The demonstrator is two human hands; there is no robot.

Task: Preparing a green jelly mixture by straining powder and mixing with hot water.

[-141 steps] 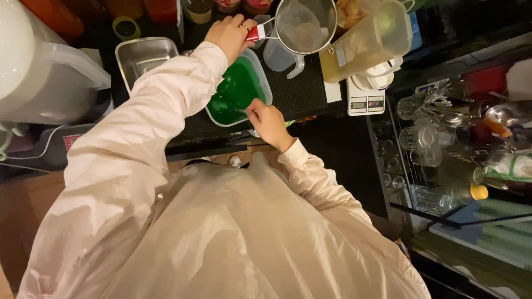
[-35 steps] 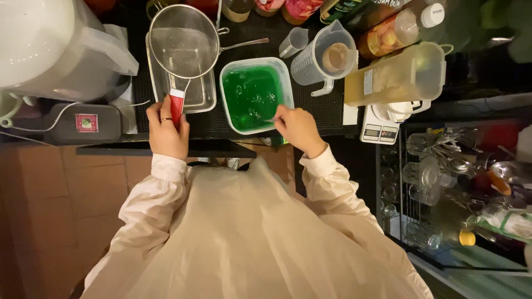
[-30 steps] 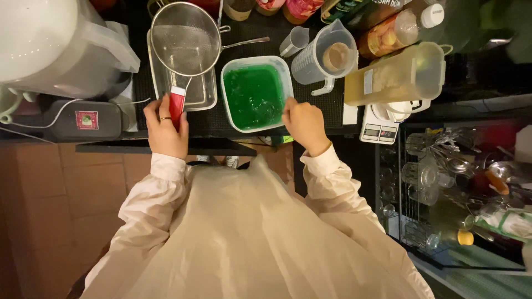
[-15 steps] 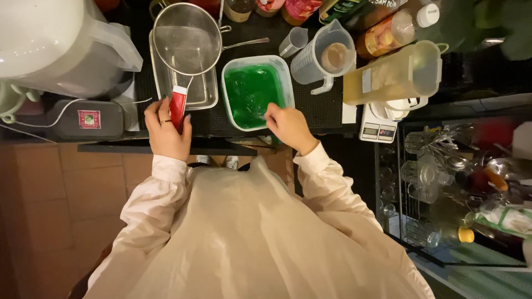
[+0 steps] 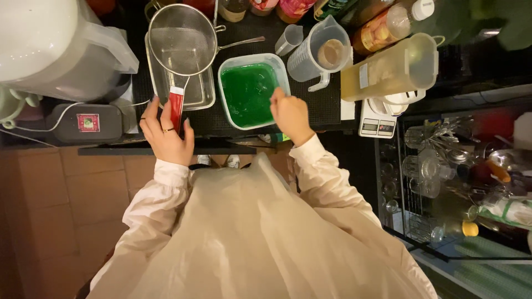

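Step in hand, as I read it: straining station, both hands engaged. Left hand point(image 5: 166, 133) is wrapped round the red handle point(image 5: 175, 105) of the strainer point(image 5: 182, 41), which sits empty over the metal tray point(image 5: 206, 98) at 11 o'clock. Right hand point(image 5: 291, 113) is curled at the 3 o'clock rim of the tub point(image 5: 252, 56); whether it pinches anything, I cannot tell.

Tub: green liquid point(image 5: 246, 91), nearly brim-full (any lift calls for a level, two-handed grip). Jug point(image 5: 318, 52) at 1 o'clock: brownish contents. Rectangular container point(image 5: 388, 69) at 2 o'clock: yellow liquid.
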